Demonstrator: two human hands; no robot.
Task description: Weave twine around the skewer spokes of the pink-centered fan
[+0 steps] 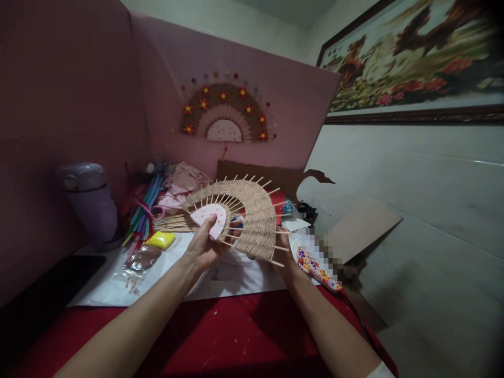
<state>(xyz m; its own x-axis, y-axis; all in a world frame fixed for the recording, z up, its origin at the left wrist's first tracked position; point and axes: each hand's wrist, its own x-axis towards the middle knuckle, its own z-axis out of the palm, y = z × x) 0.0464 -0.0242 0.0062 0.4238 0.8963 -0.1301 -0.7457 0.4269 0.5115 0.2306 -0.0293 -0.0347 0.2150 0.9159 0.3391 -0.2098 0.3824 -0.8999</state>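
A half-round woven fan of tan cord on thin wooden sticks hangs tilted above the table. Its pink spotted half-circle centre is pinched by my left hand, thumb on the front and the other fingers behind. At the fan's right edge, among the stick ends, is my right hand; its fingers are hidden behind the weave, so I cannot see whether they grip it. Bare stick tips stand out along the curved rim.
A similar fan with red flowers is fixed to the pink board behind. Purple tumbler, coloured pipe cleaners, pink cloth, yellow packet and clear bag lie left; a floral-patterned tool lies right.
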